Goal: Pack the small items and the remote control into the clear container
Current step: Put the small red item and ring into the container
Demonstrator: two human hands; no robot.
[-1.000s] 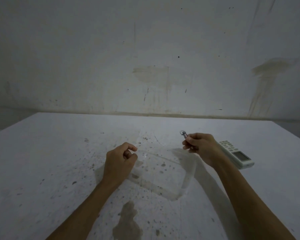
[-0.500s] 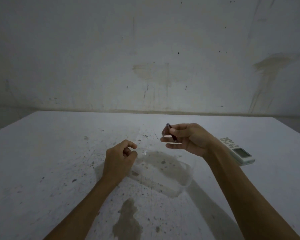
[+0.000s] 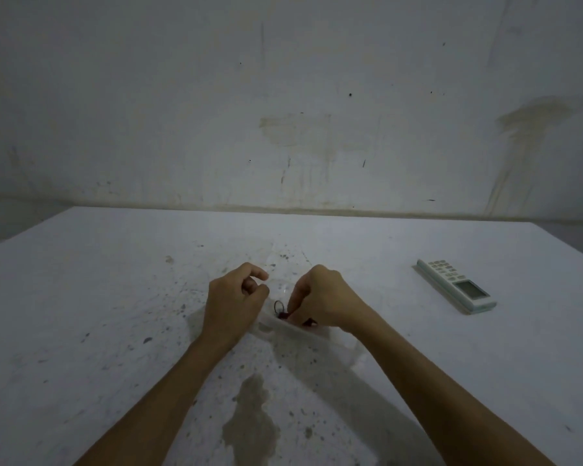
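The clear container (image 3: 320,339) sits on the white table in front of me and is hard to make out. My left hand (image 3: 233,306) is curled at its left rim, thumb and forefinger pinched there. My right hand (image 3: 322,297) reaches down inside the container, fingertips closed on a small dark red item with a metal ring (image 3: 280,311) low near the bottom. The white remote control (image 3: 455,284) lies flat on the table to the right, well apart from both hands, screen end toward me.
The white table (image 3: 98,314) is speckled with dark spots and has a brown stain (image 3: 251,422) near its front. A stained wall (image 3: 283,95) rises right behind the table's far edge.
My right hand has carried the small item left from beside the remote and down into the container. The left hand has stayed at the container's rim.
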